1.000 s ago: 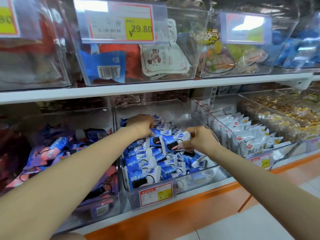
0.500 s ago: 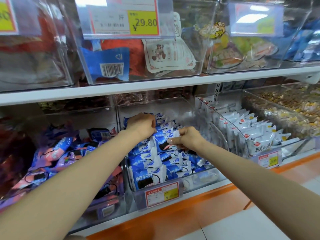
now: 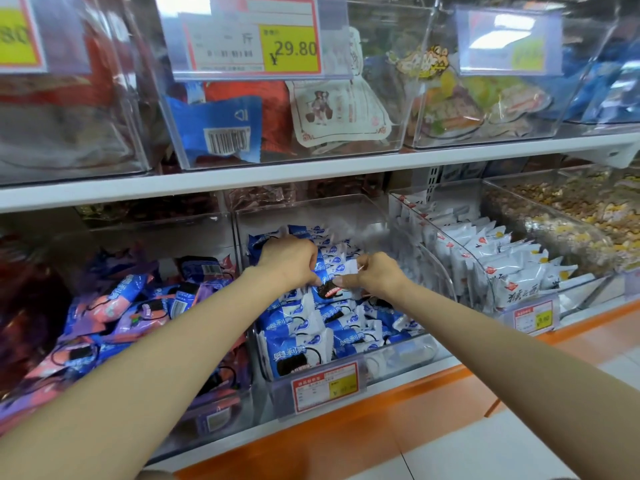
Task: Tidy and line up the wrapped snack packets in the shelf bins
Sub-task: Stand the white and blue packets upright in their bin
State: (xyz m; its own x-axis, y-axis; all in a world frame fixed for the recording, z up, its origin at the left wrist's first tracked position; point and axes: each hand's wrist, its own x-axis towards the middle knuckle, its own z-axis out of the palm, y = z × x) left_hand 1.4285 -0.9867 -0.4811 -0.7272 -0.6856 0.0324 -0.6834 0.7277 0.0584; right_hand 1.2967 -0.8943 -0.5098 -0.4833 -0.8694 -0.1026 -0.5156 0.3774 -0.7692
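A clear plastic bin [image 3: 346,386] on the lower shelf holds several blue-and-white cookie packets [image 3: 298,351], those at the front standing in a row. Both my hands are inside this bin over the middle of the pile. My left hand [image 3: 289,259] and my right hand [image 3: 375,275] each pinch one end of the same blue-and-white packet [image 3: 330,287], left hand at its left edge, right hand at its right edge. The packets under my hands are hidden.
Left of the bin lies a bin of purple and pink packets [image 3: 121,306]. To the right stands a bin of white packets [image 3: 502,268] lined up, then a bin of loose mixed snacks [image 3: 571,216]. An upper shelf [image 3: 311,171] carries more clear bins with price tags.
My hands have drawn closer together over the bin's middle. The left hand has come down from the back packets onto the packet that the right hand held.
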